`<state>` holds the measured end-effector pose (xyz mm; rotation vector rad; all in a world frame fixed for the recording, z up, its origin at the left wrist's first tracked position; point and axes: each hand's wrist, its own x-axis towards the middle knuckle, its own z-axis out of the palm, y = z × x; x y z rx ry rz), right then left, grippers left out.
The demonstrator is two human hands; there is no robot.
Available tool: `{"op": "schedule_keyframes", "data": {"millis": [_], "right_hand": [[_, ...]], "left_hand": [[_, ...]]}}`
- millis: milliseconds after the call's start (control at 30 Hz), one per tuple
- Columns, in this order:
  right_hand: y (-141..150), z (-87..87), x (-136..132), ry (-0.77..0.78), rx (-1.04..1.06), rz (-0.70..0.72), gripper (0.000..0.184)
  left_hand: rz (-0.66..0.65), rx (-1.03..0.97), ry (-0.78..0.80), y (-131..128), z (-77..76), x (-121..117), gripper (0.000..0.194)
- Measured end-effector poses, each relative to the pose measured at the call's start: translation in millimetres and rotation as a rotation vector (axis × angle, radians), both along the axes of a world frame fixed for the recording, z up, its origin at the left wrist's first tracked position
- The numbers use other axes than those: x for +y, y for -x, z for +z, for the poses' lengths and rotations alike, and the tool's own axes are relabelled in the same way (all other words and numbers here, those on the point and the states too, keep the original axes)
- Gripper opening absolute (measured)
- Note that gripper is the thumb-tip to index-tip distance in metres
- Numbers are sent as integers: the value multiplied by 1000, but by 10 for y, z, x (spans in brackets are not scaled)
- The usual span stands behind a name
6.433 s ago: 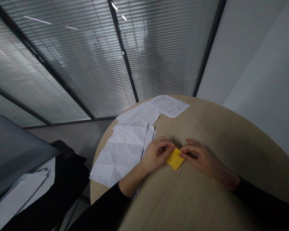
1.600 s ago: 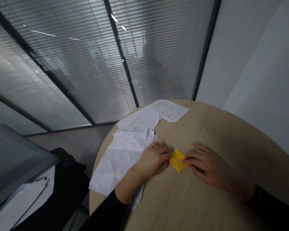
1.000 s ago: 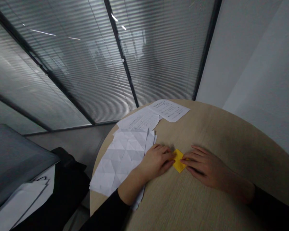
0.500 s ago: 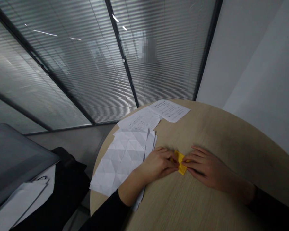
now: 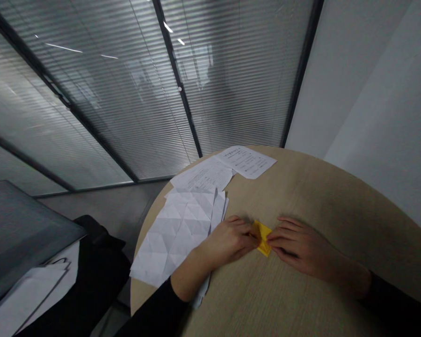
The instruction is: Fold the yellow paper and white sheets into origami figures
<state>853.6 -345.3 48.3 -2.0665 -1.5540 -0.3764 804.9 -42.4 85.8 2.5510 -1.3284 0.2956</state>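
Fingers (image 5: 243, 232) of the left hand (image 5: 228, 243) are curled together, tips closing on the left edge of a small folded yellow paper (image 5: 263, 238). Coming in from the other side, the fingers (image 5: 284, 232) of the right hand (image 5: 301, 248) lie straight and close together, tips hard against its right edge. There's the yellow piece, pinched between both hands at centre-right of the frame, over a round light-wood table (image 5: 337, 206)!

The left wrist runs back into a black sleeve (image 5: 150, 304) at the bottom of the frame, the right into a black sleeve (image 5: 382, 299) at the lower right. Just beside the left hand lies a large white sheet creased in triangles (image 5: 175, 234), its edge reaching under the left forearm. Beyond it, near the table's far edge, two printed white sheets (image 5: 246, 162) overlap. Over at the lower left, a black bag (image 5: 94, 262) sits below a tilted grey panel (image 5: 17, 229), with white papers (image 5: 31, 290) at the corner. Glass walls with slatted blinds (image 5: 101, 93) fill the top of the frame, and a pale wall (image 5: 372, 93) closes off the upper right.
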Motion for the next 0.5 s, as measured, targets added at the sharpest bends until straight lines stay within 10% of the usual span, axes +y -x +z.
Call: {"op": "schedule_keyframes", "data": {"millis": [500], "right_hand": [[-7,12,1,-16,17,-31,30]], "left_hand": [[171,112,146,36,-39,-111,32]]}}
